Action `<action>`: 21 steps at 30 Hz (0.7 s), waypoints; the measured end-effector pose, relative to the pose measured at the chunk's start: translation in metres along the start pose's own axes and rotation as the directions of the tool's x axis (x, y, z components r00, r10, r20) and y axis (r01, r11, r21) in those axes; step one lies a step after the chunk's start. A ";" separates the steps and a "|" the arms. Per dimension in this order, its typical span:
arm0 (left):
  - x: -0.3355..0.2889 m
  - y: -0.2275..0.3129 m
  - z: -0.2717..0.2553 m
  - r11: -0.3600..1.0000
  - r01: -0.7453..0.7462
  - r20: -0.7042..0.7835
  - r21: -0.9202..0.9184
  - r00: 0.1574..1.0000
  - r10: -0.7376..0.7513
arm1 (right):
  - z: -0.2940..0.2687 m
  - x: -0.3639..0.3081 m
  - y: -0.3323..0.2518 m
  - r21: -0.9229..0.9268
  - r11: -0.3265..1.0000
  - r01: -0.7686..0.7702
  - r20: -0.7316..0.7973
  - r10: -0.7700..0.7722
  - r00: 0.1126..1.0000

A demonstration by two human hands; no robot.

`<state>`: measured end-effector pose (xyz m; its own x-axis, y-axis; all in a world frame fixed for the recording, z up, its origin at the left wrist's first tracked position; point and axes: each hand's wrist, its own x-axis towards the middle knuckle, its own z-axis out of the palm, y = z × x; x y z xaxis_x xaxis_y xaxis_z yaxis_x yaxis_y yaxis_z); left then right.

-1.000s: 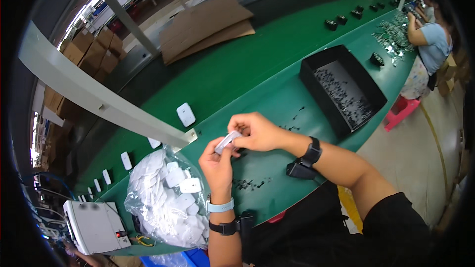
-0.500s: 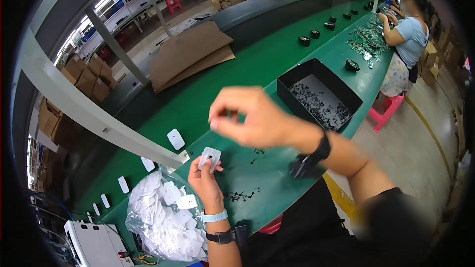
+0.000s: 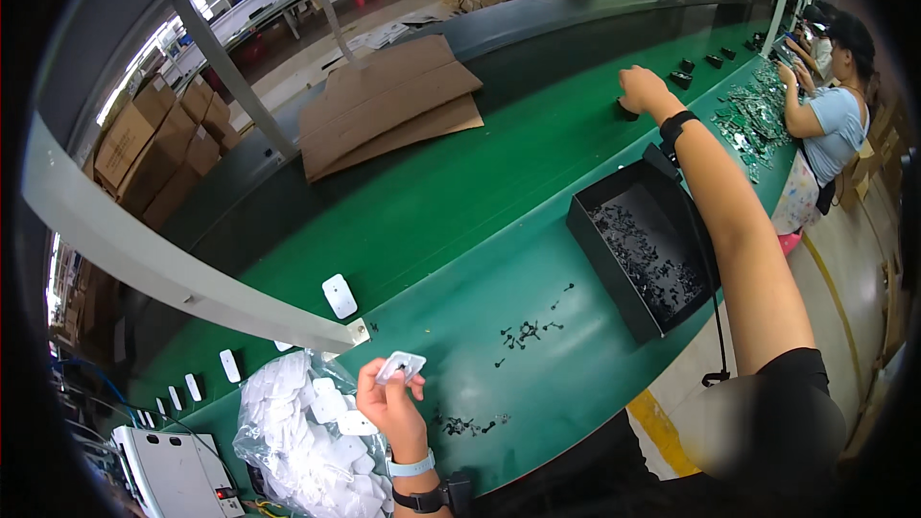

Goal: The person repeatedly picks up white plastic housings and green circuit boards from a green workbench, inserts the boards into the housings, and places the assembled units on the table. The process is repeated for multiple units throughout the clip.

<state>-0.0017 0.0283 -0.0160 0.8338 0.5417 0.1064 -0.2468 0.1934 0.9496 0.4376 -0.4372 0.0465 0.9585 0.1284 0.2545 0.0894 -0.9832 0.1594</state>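
My left hand (image 3: 390, 405) holds a small white plastic shell (image 3: 401, 365) between thumb and fingers; a tiny dark piece shows in it. My right arm reaches far across to the green belt, where my right hand (image 3: 645, 91) has its fingers closed around a small black block-shaped part (image 3: 626, 111), partly hidden by the hand. Beside my left hand lies a clear plastic bag (image 3: 251, 427) full of white shells (image 3: 288, 393). Small black pieces (image 3: 528, 332) lie scattered on the green table, with another cluster (image 3: 470, 424) close to my left wrist.
A black open box (image 3: 614, 273) with many small black pieces stands under my right forearm. More black parts (image 3: 681, 79) and white shells (image 3: 339, 296) line the belt (image 3: 451, 192). Cardboard sheets (image 3: 384, 105), a white post (image 3: 192, 259) and a grey machine (image 3: 173, 475) stand around. A co-worker (image 3: 835, 125) sits beyond green circuit boards (image 3: 753, 120).
My right hand has moved from above the white shell out to the far right, onto a black part on the belt. My left hand stays low with the shell, now tilted. The view has shifted.
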 end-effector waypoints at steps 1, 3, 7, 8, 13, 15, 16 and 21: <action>-0.001 -0.001 -0.002 0.999 -0.030 0.002 0.044 1.000 0.030 | 0.008 0.002 0.002 0.042 0.999 -0.017 0.067 0.014 0.998; -0.004 -0.005 -0.006 0.988 -0.086 0.020 0.127 0.996 0.084 | 0.022 0.004 0.009 0.113 0.991 -0.068 0.203 0.044 0.978; -0.006 -0.003 -0.005 0.990 -0.062 0.037 0.123 0.998 0.058 | 0.028 0.006 0.004 0.240 0.966 -0.093 0.321 0.012 0.947; -0.007 -0.003 -0.007 0.989 -0.065 0.034 0.134 0.998 0.061 | 0.020 0.006 -0.014 0.251 0.965 -0.082 0.372 -0.018 0.928; -0.006 -0.005 -0.004 0.986 -0.063 0.079 0.153 0.996 0.052 | 0.019 0.002 0.003 0.244 0.969 0.021 0.428 -0.127 0.895; -0.004 -0.004 -0.001 0.991 -0.055 0.076 0.125 0.996 0.045 | 0.015 -0.006 0.005 0.265 0.962 0.061 0.398 -0.167 0.902; -0.003 -0.005 -0.002 0.994 -0.041 0.075 0.106 0.997 0.033 | 0.012 -0.011 0.002 0.314 0.942 0.118 0.360 -0.233 0.904; 0.001 -0.002 0.002 0.997 0.062 0.088 0.049 0.994 -0.066 | -0.054 -0.037 -0.032 0.553 0.775 0.305 -0.031 -0.346 0.938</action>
<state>0.0007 0.0265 -0.0172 0.8887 0.4532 0.0689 -0.1699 0.1860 0.9678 0.3849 -0.4038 0.0832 0.8594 0.4649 0.2128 0.5110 -0.7951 -0.3266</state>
